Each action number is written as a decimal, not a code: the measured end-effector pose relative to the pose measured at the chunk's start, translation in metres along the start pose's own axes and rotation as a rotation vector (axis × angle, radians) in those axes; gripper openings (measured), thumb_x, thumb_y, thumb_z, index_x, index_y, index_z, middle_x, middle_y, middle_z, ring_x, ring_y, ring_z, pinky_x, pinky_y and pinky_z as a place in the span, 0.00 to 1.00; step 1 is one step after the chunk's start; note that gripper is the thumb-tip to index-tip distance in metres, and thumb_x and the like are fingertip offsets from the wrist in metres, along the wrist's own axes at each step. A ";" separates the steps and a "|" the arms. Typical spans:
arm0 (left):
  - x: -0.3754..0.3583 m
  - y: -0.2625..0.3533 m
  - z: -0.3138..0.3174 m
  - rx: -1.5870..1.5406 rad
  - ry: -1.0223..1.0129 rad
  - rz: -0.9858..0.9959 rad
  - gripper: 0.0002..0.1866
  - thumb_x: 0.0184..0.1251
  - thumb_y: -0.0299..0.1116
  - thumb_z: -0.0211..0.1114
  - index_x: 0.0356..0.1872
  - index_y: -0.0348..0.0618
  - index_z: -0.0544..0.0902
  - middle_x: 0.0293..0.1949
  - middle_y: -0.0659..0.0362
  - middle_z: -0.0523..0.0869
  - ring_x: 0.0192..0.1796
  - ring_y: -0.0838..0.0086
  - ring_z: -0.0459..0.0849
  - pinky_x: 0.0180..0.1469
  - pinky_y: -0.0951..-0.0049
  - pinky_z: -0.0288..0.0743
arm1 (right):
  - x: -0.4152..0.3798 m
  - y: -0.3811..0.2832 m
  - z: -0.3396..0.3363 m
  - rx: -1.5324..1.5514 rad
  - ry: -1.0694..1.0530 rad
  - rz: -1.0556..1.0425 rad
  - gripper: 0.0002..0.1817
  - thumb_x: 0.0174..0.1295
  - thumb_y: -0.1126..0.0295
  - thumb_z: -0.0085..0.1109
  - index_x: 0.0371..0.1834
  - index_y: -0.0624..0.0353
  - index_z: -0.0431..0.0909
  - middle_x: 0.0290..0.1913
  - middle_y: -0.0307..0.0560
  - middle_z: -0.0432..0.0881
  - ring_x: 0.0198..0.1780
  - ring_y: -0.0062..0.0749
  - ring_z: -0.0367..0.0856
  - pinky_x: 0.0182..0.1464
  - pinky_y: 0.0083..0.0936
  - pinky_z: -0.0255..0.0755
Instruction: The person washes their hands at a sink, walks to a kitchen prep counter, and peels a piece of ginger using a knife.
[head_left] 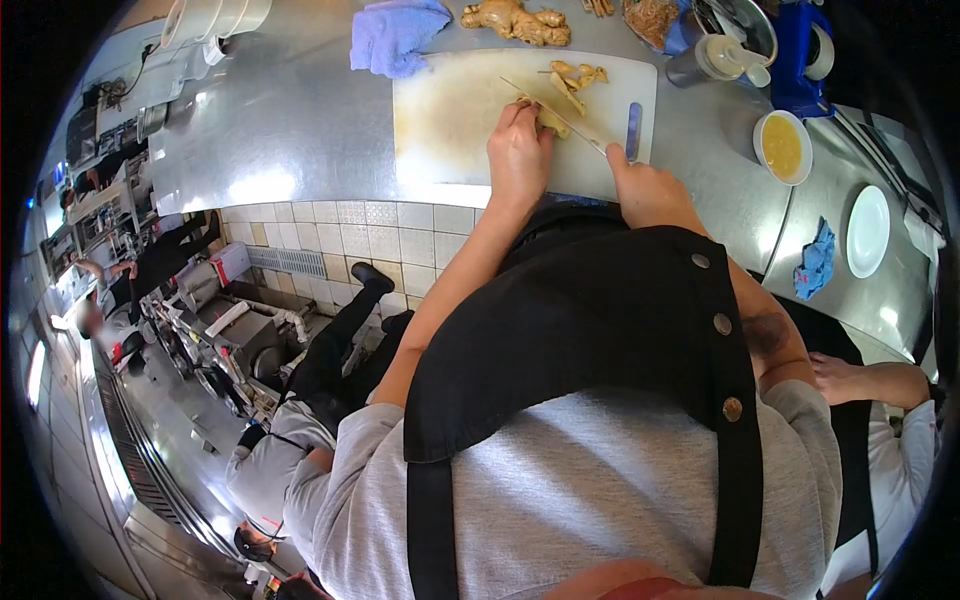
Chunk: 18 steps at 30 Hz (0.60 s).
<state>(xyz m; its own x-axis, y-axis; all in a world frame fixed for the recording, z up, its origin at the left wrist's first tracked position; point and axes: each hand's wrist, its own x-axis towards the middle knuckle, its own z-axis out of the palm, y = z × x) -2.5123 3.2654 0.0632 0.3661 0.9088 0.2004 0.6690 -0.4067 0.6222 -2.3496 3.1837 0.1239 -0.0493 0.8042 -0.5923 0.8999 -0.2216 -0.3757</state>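
Observation:
On the white cutting board (440, 150), my left hand (519, 150) is closed on a piece of peeled ginger (552, 122), fingertips bent over it. My right hand (648, 190) is wrapped round the handle of a knife (570, 122). The blade points up and left, lying across the ginger beside my left fingertips. Further back on the board are some ginger pieces and trimmings (580, 75). Behind the board's back edge sits a large unpeeled ginger root (515, 22).
A purple cloth (398, 35) touches the board's back left corner. At right are a squeeze bottle (705, 60), a blue tape dispenser (800, 60), a bowl of yellow liquid (782, 147), a blue cloth (816, 260) and a white plate (868, 232). Co-workers stand at left and right.

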 end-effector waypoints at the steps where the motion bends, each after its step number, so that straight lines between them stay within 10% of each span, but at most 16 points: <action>1: 0.000 0.000 0.000 0.002 -0.002 -0.008 0.17 0.46 0.18 0.68 0.41 0.30 0.81 0.45 0.45 0.83 0.44 0.50 0.84 0.47 0.60 0.79 | -0.007 -0.002 -0.005 0.008 -0.018 0.007 0.13 0.63 0.75 0.44 0.51 0.56 0.61 0.37 0.63 0.82 0.43 0.61 0.82 0.43 0.49 0.75; 18: 0.010 -0.008 -0.006 0.024 -0.044 -0.049 0.16 0.45 0.19 0.72 0.39 0.31 0.84 0.42 0.47 0.85 0.40 0.58 0.86 0.45 0.67 0.81 | 0.032 -0.002 -0.004 0.104 -0.067 -0.029 0.12 0.67 0.73 0.39 0.53 0.61 0.62 0.38 0.70 0.80 0.45 0.62 0.81 0.47 0.51 0.74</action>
<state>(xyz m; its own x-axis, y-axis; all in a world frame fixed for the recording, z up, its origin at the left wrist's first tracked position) -2.5177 3.2780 0.0649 0.3604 0.9228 0.1363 0.7018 -0.3645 0.6121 -2.3512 3.2119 0.1084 -0.1060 0.7734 -0.6250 0.8483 -0.2576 -0.4626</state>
